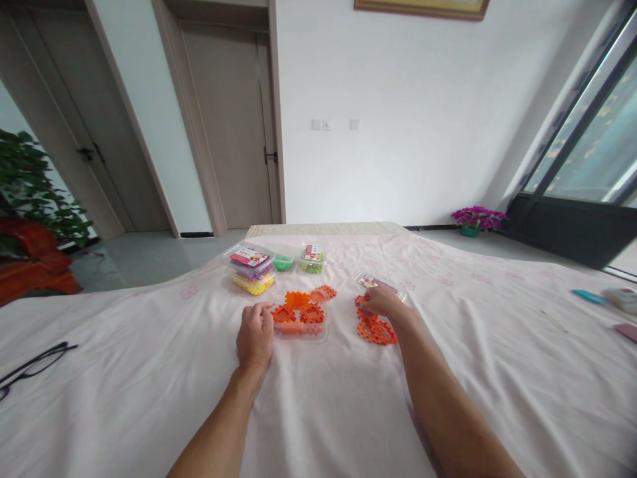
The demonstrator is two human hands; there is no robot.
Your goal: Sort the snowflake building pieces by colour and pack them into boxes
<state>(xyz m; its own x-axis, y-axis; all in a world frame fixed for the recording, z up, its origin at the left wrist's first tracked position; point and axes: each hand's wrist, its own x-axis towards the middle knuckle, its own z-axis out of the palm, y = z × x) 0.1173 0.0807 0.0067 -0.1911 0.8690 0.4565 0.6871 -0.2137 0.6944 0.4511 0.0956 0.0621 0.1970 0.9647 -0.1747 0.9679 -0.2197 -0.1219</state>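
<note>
A clear plastic tub (303,337) holds several orange toothed, gear-like plastic pieces (312,313). At the tub's left side my left hand (255,337) has its fingers curled, gripping the edge. Behind the tub lie more orange pieces (324,293) on the cloth. To the right, my right hand (385,303) reaches down over a loose cluster of orange gear-like pieces (381,333), fingertips closed on one at the upper left of the cluster. A clear lid with a label (377,284) lies just beyond that hand and is partly covered by it.
Stacked labelled tubs (251,265) with purple and yellow pieces stand back left, beside a tub of green pieces (283,263) and a light-green one (312,260). Eyeglasses (42,362) lie left on the pink-white cloth (318,411). A blue object (588,296) sits far right.
</note>
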